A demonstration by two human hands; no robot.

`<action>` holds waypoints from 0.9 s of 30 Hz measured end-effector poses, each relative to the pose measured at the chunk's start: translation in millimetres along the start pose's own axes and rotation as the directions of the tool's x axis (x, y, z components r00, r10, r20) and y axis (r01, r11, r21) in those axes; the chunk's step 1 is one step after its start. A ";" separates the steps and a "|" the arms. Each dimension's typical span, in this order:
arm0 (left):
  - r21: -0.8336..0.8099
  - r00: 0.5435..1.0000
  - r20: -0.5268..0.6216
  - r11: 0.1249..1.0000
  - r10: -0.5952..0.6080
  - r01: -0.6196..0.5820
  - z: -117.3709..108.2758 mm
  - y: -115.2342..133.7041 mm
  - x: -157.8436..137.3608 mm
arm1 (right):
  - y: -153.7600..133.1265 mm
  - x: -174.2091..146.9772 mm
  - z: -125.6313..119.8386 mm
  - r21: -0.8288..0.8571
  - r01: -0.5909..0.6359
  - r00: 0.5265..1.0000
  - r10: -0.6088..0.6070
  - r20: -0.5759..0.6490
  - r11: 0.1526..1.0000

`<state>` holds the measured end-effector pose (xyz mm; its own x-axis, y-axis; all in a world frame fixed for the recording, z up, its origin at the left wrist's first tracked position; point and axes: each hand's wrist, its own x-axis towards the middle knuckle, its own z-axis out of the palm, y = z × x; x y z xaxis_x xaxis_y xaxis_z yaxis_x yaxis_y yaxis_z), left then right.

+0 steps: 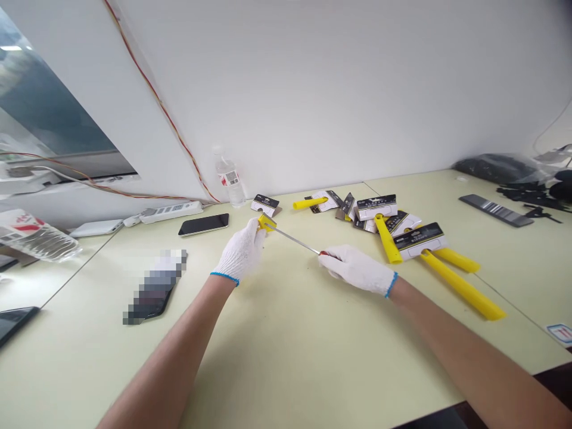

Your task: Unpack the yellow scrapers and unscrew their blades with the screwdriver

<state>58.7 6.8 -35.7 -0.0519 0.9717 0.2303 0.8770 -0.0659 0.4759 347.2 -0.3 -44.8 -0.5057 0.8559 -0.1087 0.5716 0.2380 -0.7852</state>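
My left hand (243, 250), in a white knit glove with a blue cuff edge, pinches a small yellow piece (267, 222) that looks like a scraper head. A screwdriver (292, 239) with a long metal shaft reaches to this piece, its tip touching or very near it. My right hand (357, 268), gloved the same way, is closed round the screwdriver's red handle, most of which is hidden. Just beyond my left hand lies a black-and-white card package (265, 204). Past my right hand are several yellow-handled scrapers with card covers, among them a long yellow handle (465, 286).
Two phones, a dark one (204, 224) and a partly pixelated one (156, 289), lie on the pale table (286, 357). A water bottle (231, 179) stands by the wall, near a power strip (172, 211). Another bottle (40, 238) lies left; a dark flat strip (496, 210) lies right.
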 end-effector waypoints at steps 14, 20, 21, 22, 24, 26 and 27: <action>-0.062 0.997 -0.043 0.996 -0.059 0.056 -5.9 -1.5 -0.3 | -5.2 -3.0 -1.6 0.622 -0.345 0.897 0.053 0.438 0.702; -0.095 0.999 0.008 0.995 -0.032 0.033 -6.7 -12.2 1.7 | -4.7 -1.4 12.5 -0.083 0.081 0.988 -0.091 -0.121 0.993; -0.095 0.999 0.020 0.995 -0.034 0.036 -6.6 -12.7 2.7 | -3.1 -0.8 12.5 -0.210 0.115 0.963 -0.161 -0.217 0.971; -0.096 0.999 0.030 0.994 -0.040 0.043 -6.8 -12.5 3.6 | -1.7 -0.5 11.3 -0.253 0.116 0.945 -0.185 -0.269 0.960; -0.093 0.998 0.037 0.994 -0.056 0.059 -7.9 -10.8 4.9 | -0.8 -1.0 5.2 -0.148 0.092 0.957 -0.128 -0.260 0.985; -0.099 0.998 0.034 0.993 -0.054 0.057 -9.9 -8.3 4.9 | -2.4 -2.6 -3.1 0.056 0.058 0.995 -0.053 -0.088 0.997; -0.105 0.998 0.033 0.993 -0.047 0.050 -10.8 -7.3 4.4 | -3.9 -3.5 -6.1 0.146 0.023 0.999 -0.029 0.041 0.989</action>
<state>46.9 9.1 -29.0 -0.0771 0.9807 0.1798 0.8183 -0.0407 0.5733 350.6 -1.4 -37.6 -0.5483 0.8289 -0.1106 0.4593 0.1880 -0.8681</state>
